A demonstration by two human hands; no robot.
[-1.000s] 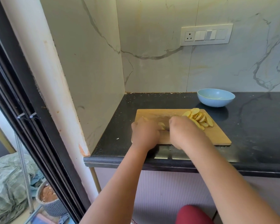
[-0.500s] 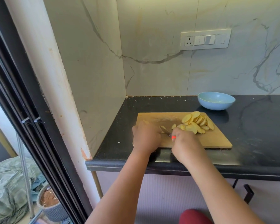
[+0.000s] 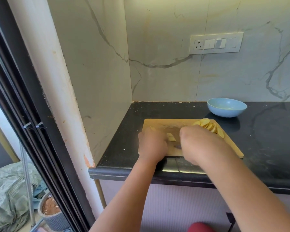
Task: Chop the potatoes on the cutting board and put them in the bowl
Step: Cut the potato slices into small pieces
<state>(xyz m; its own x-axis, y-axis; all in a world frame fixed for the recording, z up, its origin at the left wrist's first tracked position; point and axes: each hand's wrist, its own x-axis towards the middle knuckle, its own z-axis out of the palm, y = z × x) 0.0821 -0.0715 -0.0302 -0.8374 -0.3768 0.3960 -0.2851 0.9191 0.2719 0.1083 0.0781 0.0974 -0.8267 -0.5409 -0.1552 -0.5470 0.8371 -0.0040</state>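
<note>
A wooden cutting board (image 3: pixel 164 125) lies on the black counter. A pile of yellow potato slices (image 3: pixel 209 125) sits at its far right corner. My left hand (image 3: pixel 151 144) curls over the board's left part and holds a potato piece (image 3: pixel 171 137) by its left end. My right hand (image 3: pixel 197 143) is closed just right of that piece and grips a knife (image 3: pixel 177 146); only a small dark bit of the knife shows under the hand. The light blue bowl (image 3: pixel 224 113) stands behind the board to the right, apart from both hands.
The counter (image 3: pixel 266 144) ends in a front edge right below my wrists. A marble side wall (image 3: pixel 99 81) closes it on the left, and a switch panel (image 3: pixel 216 43) is on the back wall. Beyond a dark door frame at the left, a pot stands on the floor.
My right hand has moved forward over the board, hiding the knife blade and the red spot seen half a second ago. My left hand stays on the potato piece.
</note>
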